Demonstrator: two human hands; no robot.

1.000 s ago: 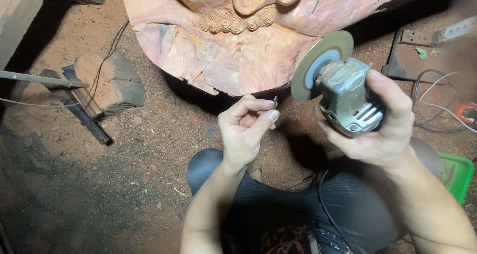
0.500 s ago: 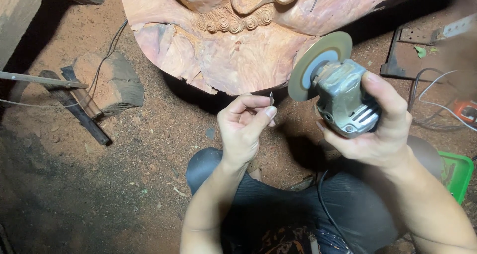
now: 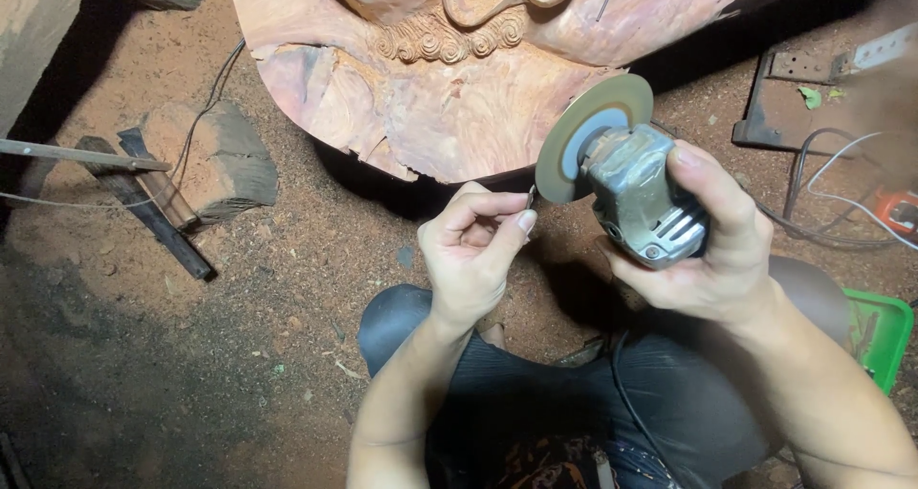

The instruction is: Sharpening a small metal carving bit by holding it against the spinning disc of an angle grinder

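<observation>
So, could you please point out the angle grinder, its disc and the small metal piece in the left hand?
angle grinder (image 3: 643,200): head view, on its grey metal housing.
disc (image 3: 595,116): head view, on the flat face near the upper rim.
small metal piece (image 3: 531,196): head view, on the tip above the pinching fingers.

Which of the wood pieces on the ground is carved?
The large reddish wood slab at top centre, with carved curls; the small grey wood block at left is rough and plain.

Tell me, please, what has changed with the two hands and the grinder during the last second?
Very little. The right hand tipped the angle grinder slightly, bringing its disc a little closer to the left hand. That hand keeps pinching a small thin metal piece near the disc edge. Both grips, the carved wood and the wood block stayed the same.
</observation>
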